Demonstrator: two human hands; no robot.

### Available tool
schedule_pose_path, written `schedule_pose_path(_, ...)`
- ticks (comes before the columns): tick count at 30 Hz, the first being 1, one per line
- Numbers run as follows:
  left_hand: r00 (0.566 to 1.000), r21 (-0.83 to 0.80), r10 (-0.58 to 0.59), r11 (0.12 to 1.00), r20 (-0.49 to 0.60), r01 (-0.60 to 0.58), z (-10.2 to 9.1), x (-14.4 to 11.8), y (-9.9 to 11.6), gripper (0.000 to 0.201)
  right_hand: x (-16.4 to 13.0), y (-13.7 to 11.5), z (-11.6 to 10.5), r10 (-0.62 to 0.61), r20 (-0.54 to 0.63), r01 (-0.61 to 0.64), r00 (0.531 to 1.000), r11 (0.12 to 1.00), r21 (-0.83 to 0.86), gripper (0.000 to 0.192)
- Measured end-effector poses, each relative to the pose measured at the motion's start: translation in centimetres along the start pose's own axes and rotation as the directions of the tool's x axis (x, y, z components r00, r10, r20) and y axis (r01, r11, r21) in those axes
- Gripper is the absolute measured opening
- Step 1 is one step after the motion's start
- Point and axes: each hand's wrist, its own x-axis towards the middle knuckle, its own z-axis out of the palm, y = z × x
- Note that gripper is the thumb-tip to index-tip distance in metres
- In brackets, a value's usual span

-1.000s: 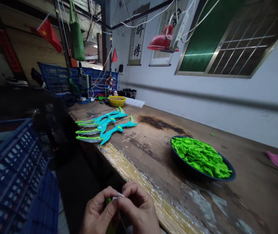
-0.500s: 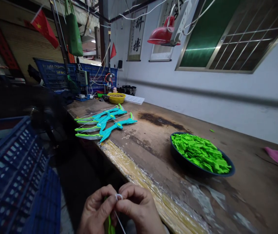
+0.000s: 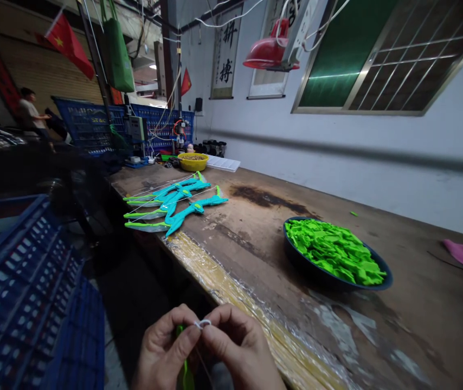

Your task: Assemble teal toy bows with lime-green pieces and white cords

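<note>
1. Left hand (image 3: 165, 352): low, at bench (image 3: 256, 238) edge; fingers pinched on string (image 3: 202, 324) loop and green part (image 3: 184, 374).
2. Right hand (image 3: 235, 349): touching left; thumb and forefinger closed on same string.
3. Bows (image 3: 170, 203): stacked at far bench edge, well apart from hands.
4. Bowl (image 3: 296, 257): dark, heaped with green pieces (image 3: 333, 252).
5. Crate (image 3: 20, 303): blue, left of hands.

Characters 拼搏 on the hanging wall scroll (image 3: 226, 54)
</note>
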Motion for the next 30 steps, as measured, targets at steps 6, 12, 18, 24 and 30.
schedule_pose_path(6, 0.997, -0.004, 0.042, 0.999, 0.06, -0.042, -0.9, 0.5, -1.0, 0.027, 0.1, -0.3, -0.5, -0.065, 0.064, 0.072, 0.996, 0.991, -0.112, 0.034)
schedule_pose_path(12, 0.994, -0.052, -0.094, 0.994, 0.057, 0.097, -0.9, 0.3, -0.2, 0.034, -0.1, -0.1, -0.8, -0.409, 0.134, 0.423, 0.903, 0.787, -0.448, 0.024)
schedule_pose_path(18, 0.97, -0.122, -0.111, 0.983, 0.217, 0.14, -0.8, 0.7, 1.1, 0.026, -0.4, -0.8, -0.6, -0.516, 0.325, 0.598, 0.793, 0.552, -0.582, 0.014)
schedule_pose_path(24, 0.933, -0.179, -0.2, 0.948, 0.301, 0.261, -1.0, 0.9, 1.6, 0.026, 0.3, -1.1, -0.4, -0.562, 0.421, 0.697, 0.712, 0.499, -0.515, 0.013)
schedule_pose_path(30, 0.972, -0.043, -0.164, 0.984, 0.166, 0.173, -1.1, 0.3, 0.9, 0.033, -0.2, -0.4, 0.1, -0.503, 0.211, 0.527, 0.838, 0.647, -0.551, 0.009)
